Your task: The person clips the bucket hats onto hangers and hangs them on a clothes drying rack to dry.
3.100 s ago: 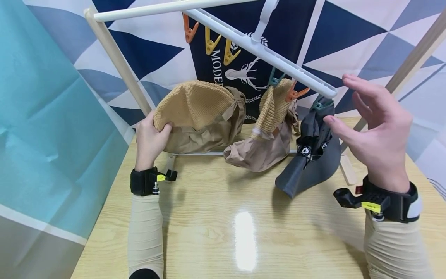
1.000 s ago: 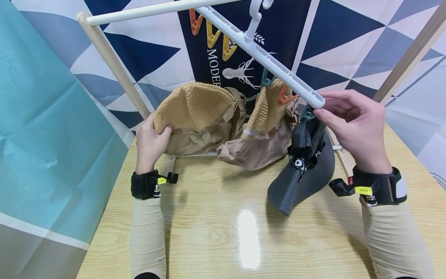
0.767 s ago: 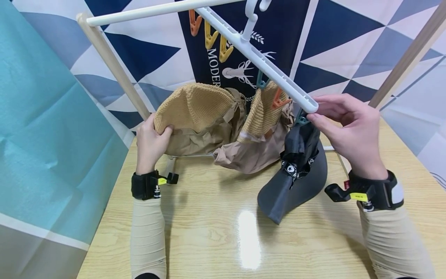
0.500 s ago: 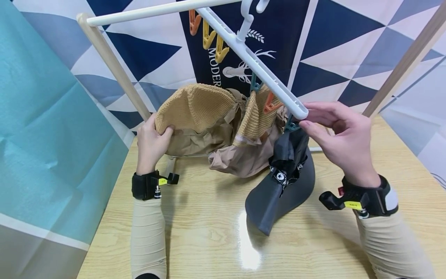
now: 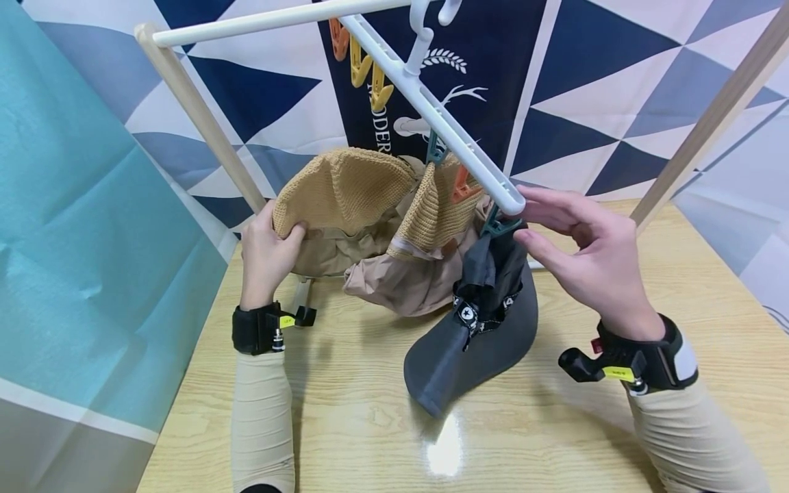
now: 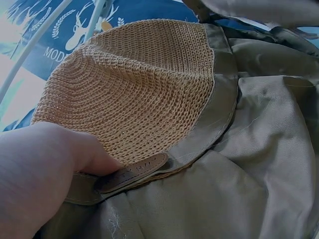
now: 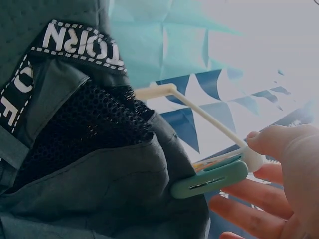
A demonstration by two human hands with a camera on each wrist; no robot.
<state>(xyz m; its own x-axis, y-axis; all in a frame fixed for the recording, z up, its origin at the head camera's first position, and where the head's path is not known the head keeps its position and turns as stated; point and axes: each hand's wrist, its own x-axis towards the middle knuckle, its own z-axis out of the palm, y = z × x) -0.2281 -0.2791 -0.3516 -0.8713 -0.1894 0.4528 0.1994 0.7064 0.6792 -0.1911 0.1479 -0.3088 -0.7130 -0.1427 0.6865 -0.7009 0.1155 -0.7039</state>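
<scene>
My left hand (image 5: pixel 265 250) holds a sun hat with a woven straw crown (image 5: pixel 345 188) and a beige cloth part, thumb at its edge. In the left wrist view the thumb presses beside a brown leather tag (image 6: pixel 134 172). My right hand (image 5: pixel 585 250) is at the near end of a white clip hanger (image 5: pixel 444 109), thumb and fingertips touching that end, fingers fairly straight. A dark grey cap (image 5: pixel 468 342) hangs there from a teal clip (image 7: pixel 209 180). A second straw-and-cloth sun hat (image 5: pixel 437 212) hangs from a teal clip and an orange clip (image 5: pixel 464 183).
One orange and two yellow clips (image 5: pixel 359 65) hang bare at the hanger's far end. The hanger hooks on the white bar (image 5: pixel 277 19) of a wooden rack (image 5: pixel 203 116), which stands on a wood-grain table (image 5: pixel 345 411) before a patterned cloth backdrop.
My right hand came to the hanger's end and swung it left, with the cap and second hat. That hat now overlaps the held one. My left hand has stayed put.
</scene>
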